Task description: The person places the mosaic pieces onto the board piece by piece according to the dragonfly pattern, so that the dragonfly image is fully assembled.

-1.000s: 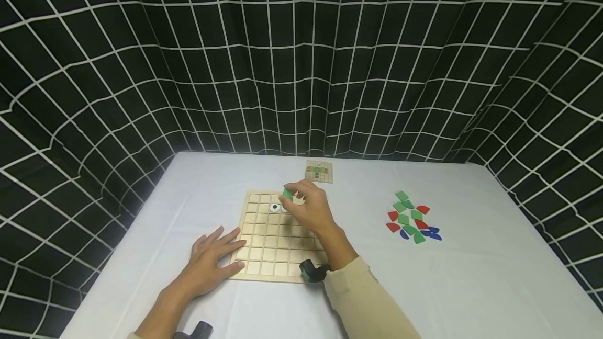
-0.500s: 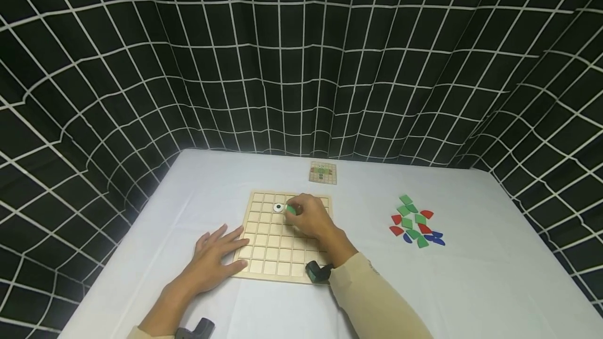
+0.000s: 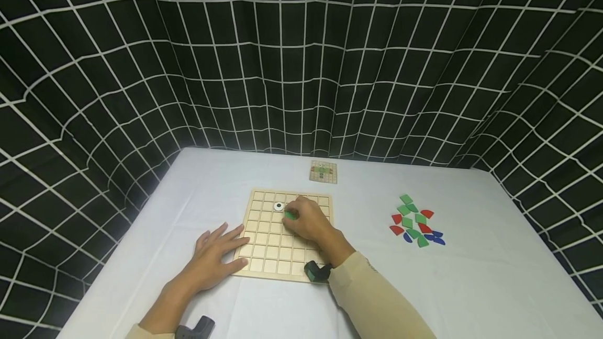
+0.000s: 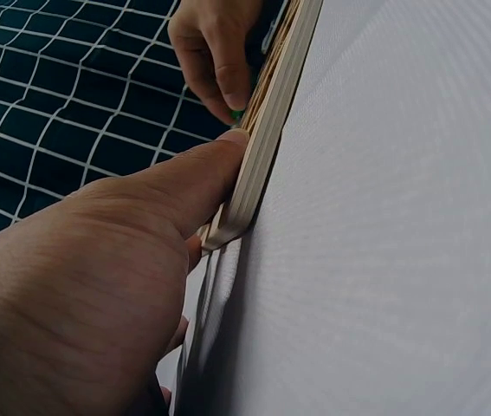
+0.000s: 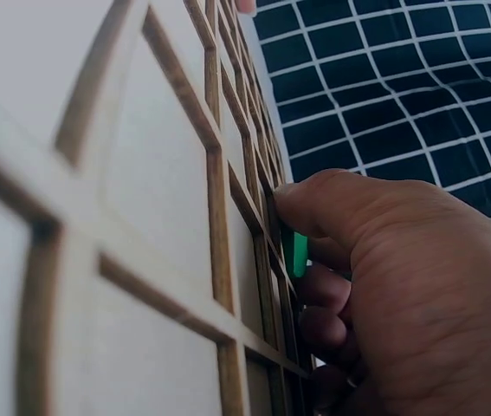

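Note:
A wooden grid board (image 3: 271, 251) lies on the white table, its squares bordered by raised strips. Over its upper middle, my right hand (image 3: 308, 219) pinches a small green tile (image 3: 290, 215) between thumb and fingers. In the right wrist view the green tile (image 5: 295, 252) stands on edge close against the grid. A round white eye piece (image 3: 279, 206) sits in a square just left of the right hand. My left hand (image 3: 212, 255) lies spread at the board's left edge, and in the left wrist view its thumb (image 4: 202, 178) rests on the board's rim.
To the right lies a loose group of green tiles (image 3: 407, 222), red pieces (image 3: 397, 230) and blue pieces (image 3: 438, 241). Behind the board is a small pattern card (image 3: 323, 172). A black curtain (image 3: 301, 67) with white grid lines rises past the table's far edge.
My right hand has come down onto the board with the green tile, then shifted slightly toward me. The left hand stays at the board's edge. The head view has shifted a little.

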Tool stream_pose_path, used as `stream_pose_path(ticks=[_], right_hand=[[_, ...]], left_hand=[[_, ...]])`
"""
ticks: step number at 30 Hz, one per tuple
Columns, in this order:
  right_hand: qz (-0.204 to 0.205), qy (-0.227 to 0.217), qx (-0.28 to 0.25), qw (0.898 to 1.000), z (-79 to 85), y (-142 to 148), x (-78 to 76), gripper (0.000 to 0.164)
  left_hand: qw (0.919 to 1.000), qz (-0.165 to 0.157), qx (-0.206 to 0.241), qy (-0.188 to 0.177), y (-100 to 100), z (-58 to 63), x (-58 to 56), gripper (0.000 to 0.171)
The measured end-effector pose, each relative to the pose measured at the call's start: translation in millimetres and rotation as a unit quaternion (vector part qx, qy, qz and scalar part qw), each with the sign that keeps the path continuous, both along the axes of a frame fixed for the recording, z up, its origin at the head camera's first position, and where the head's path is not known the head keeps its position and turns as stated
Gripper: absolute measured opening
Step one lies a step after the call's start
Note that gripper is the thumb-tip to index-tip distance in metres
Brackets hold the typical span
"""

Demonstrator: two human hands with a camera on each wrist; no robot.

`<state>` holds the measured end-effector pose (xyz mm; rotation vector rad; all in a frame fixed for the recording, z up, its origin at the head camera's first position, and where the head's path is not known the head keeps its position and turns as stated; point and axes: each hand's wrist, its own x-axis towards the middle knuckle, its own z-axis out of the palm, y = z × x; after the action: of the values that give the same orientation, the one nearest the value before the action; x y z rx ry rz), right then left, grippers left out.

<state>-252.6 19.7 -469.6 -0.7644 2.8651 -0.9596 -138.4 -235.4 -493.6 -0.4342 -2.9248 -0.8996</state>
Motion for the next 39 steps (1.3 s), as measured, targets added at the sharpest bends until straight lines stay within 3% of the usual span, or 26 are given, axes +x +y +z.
stream_pose_path(ticks=[11, 15, 23, 29, 39], right_hand=[[-0.006, -0.015, -0.010, 1.000, 0.0, 1.1, 2.8, 0.025], [-0.014, -0.011, -0.029, 0.999, 6.7, 4.6, 2.4, 0.026], [-0.011, 0.032, -0.098, 0.995, 50.1, 20.6, 4.3, 0.024], [0.002, 0.094, -0.141, 0.985, 87.1, 40.6, 11.3, 0.021], [-0.003, 0.181, -0.187, 0.966, 116.5, 92.1, 24.4, 0.022]], left_hand=[[1.0000, 0.002, 0.005, -0.001, 1.0, -3.7, 1.7, 0.053], [1.0000, -0.003, 0.007, 0.000, 1.1, -4.1, 1.7, 0.052], [0.9999, -0.002, 0.010, 0.000, 0.9, -3.6, 1.2, 0.053], [0.9998, -0.001, 0.014, 0.012, 1.5, -2.9, 0.9, 0.052], [0.9998, 0.004, 0.012, 0.014, 2.5, -2.0, 0.7, 0.051]])
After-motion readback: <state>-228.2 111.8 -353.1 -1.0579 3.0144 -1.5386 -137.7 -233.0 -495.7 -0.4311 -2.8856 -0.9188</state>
